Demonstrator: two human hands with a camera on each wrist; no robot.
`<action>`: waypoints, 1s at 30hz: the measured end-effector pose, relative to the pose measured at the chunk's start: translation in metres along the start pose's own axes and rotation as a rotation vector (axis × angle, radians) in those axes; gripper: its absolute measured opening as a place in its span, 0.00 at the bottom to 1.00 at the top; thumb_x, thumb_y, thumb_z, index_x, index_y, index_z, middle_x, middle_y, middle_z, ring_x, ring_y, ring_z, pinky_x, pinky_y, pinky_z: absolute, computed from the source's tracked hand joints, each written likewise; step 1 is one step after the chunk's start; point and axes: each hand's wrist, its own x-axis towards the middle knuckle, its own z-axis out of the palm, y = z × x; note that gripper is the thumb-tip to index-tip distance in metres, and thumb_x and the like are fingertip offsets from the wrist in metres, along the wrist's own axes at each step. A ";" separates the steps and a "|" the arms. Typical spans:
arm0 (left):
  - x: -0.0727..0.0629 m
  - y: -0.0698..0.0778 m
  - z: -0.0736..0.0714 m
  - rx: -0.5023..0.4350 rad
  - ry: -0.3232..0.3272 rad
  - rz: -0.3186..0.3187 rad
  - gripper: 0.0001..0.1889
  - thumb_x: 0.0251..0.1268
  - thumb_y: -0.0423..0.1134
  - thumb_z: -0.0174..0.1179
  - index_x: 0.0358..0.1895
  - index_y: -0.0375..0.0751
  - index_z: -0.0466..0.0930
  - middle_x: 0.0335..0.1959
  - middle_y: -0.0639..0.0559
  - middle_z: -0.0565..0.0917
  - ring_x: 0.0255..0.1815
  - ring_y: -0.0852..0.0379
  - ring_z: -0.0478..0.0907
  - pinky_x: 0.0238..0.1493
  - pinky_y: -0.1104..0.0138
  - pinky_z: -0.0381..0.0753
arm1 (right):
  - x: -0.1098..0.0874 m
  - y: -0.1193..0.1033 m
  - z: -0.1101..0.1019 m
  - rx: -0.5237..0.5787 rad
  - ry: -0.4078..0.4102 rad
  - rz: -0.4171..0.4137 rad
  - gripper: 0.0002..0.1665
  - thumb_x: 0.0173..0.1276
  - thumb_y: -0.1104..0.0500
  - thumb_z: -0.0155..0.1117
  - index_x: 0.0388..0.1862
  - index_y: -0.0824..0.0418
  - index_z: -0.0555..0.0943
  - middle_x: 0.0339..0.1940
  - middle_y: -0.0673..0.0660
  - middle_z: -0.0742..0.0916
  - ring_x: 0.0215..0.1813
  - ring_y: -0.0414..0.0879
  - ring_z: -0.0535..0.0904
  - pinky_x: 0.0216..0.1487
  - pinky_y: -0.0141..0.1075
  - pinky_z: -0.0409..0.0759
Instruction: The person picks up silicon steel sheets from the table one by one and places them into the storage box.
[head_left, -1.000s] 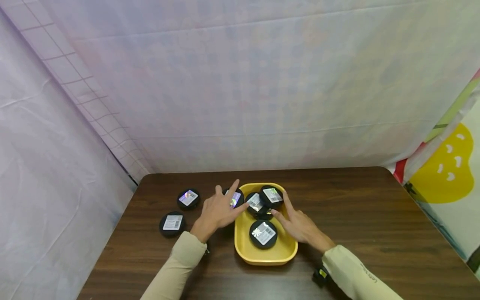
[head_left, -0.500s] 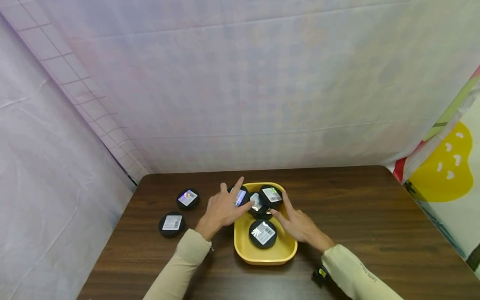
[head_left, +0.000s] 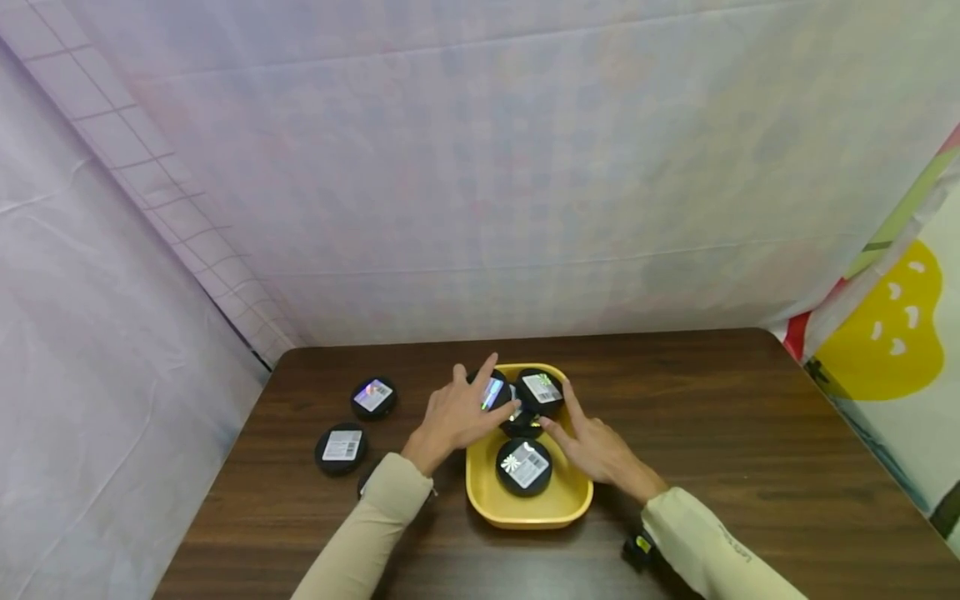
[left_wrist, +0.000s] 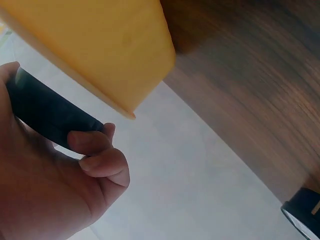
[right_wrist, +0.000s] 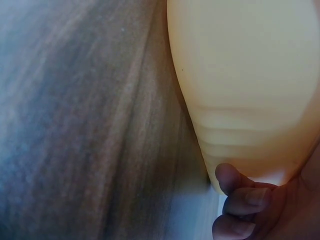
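Over the far left rim of a yellow plastic basin (head_left: 528, 518), my left hand (head_left: 456, 415) holds a round black tub (head_left: 492, 392) with a shiny label. In the left wrist view, thumb and fingers grip the edge of this tub (left_wrist: 52, 107), above the basin's rim. My right hand (head_left: 596, 447) grips the basin's right side, thumb inside and fingers along the outer wall (right_wrist: 245, 65). Inside the basin, one labelled tub (head_left: 524, 467) lies at the near end. Another tub (head_left: 541, 390) rests tilted at the far end on other tubs, partly hidden by the left hand.
On the dark wooden table (head_left: 750, 442), left of the basin, lie a labelled tub (head_left: 341, 448) and a second tub (head_left: 373, 397). A third tub (head_left: 363, 482) is mostly hidden behind the left sleeve. A pale curtain (head_left: 480, 208) hangs behind the table's far edge.
My left hand has carried its tub to the right, from beside the basin to over its far left part. The right hand keeps its place on the basin.
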 end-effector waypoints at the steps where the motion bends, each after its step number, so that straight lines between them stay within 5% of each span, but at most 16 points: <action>1: 0.001 0.001 0.000 0.000 -0.004 0.000 0.47 0.61 0.78 0.43 0.81 0.63 0.45 0.65 0.29 0.67 0.34 0.48 0.79 0.34 0.58 0.79 | 0.000 0.000 0.000 0.001 0.000 0.000 0.53 0.74 0.26 0.36 0.82 0.56 0.36 0.57 0.78 0.80 0.49 0.64 0.82 0.49 0.57 0.77; 16: 0.007 0.006 0.006 -0.027 0.000 0.026 0.46 0.61 0.78 0.45 0.80 0.64 0.48 0.59 0.33 0.70 0.27 0.54 0.73 0.25 0.64 0.73 | -0.001 -0.001 -0.001 0.011 -0.003 0.015 0.54 0.73 0.26 0.36 0.83 0.56 0.37 0.60 0.77 0.79 0.52 0.66 0.80 0.51 0.59 0.76; 30: 0.011 0.007 0.012 -0.022 -0.020 0.029 0.47 0.61 0.79 0.42 0.80 0.63 0.47 0.65 0.32 0.68 0.36 0.50 0.78 0.37 0.59 0.79 | -0.001 0.000 0.001 0.010 -0.002 0.015 0.53 0.74 0.26 0.36 0.82 0.56 0.36 0.59 0.78 0.79 0.53 0.67 0.80 0.51 0.59 0.76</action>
